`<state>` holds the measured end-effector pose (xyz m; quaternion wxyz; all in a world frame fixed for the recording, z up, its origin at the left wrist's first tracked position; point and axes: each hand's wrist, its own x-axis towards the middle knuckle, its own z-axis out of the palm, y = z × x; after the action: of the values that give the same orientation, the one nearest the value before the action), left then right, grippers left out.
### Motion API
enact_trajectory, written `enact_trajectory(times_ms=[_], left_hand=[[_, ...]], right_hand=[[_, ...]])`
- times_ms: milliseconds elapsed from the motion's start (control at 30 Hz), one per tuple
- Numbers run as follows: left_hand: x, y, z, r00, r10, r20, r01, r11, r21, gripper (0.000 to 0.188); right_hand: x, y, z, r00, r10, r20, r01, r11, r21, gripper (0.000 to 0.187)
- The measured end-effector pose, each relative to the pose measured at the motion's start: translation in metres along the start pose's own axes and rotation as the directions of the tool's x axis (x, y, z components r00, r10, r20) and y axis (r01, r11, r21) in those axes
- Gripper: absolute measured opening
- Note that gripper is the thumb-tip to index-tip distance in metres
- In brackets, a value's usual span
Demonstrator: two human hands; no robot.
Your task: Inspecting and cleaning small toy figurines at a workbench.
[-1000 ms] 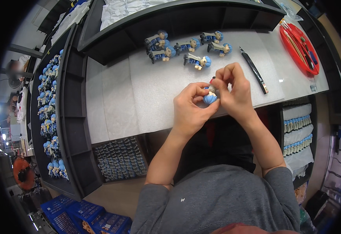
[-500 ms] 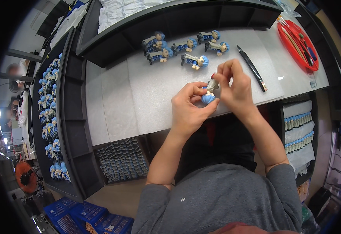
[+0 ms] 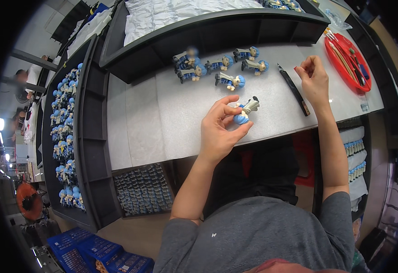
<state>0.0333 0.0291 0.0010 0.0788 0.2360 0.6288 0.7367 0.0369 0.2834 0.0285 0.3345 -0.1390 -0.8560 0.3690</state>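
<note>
My left hand [image 3: 219, 125] pinches a small figurine [image 3: 250, 107] with blue hair and a pale grey cape, its head toward me and its dark feet pointing away. It is held over the white sheet on the table. My right hand [image 3: 315, 82] is apart from it, raised to the right of a black craft knife [image 3: 293, 88]. Its fingers are bent together, with a small red spot at the fingertips; I cannot make out whether they hold anything. Several similar figurines [image 3: 230, 81] lie on their sides beyond my left hand.
A red oval tray [image 3: 365, 85] with brushes and tools lies at the right. A black partitioned tray [image 3: 199, 38] spans the back. At the left stands a black crate [image 3: 94, 157] of figurines. Below the table edge sits another box of figurines [image 3: 144, 189].
My right hand has left the figurine and moved right, past the craft knife. My left hand still holds the figurine in nearly the same place. The view has shifted slightly.
</note>
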Motion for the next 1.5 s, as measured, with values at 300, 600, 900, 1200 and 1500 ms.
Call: enact_trajectory(times_ms=[300, 600, 900, 1200, 1500], left_hand=[[0.001, 0.001, 0.001, 1.000, -0.001, -0.005, 0.001, 1.000, 0.015, 0.027], [-0.001, 0.001, 0.002, 0.997, -0.071, -0.023, 0.071, 0.997, 0.019, 0.031], [-0.002, -0.001, 0.003, 0.997, -0.026, -0.073, 0.029, 0.999, 0.040, 0.035], [-0.003, -0.002, 0.005, 0.995, 0.011, -0.101, -0.005, 0.998, 0.062, 0.032], [-0.004, -0.003, 0.004, 0.996, 0.004, -0.093, 0.004, 0.996, 0.085, 0.035]], right_hand=[[-0.001, 0.011, 0.002, 0.964, 0.145, 0.224, -0.125, 0.987, -0.101, 0.013], [-0.048, -0.038, 0.010, 0.977, -0.142, 0.159, 0.091, 0.952, 0.292, 0.012], [-0.074, -0.072, 0.033, 0.961, -0.109, 0.254, -0.003, 0.915, 0.404, 0.017], [-0.082, -0.072, 0.048, 0.956, -0.227, 0.185, 0.182, 0.955, 0.233, 0.023], [-0.081, -0.072, 0.051, 0.963, -0.230, 0.143, 0.187, 0.947, 0.262, 0.021]])
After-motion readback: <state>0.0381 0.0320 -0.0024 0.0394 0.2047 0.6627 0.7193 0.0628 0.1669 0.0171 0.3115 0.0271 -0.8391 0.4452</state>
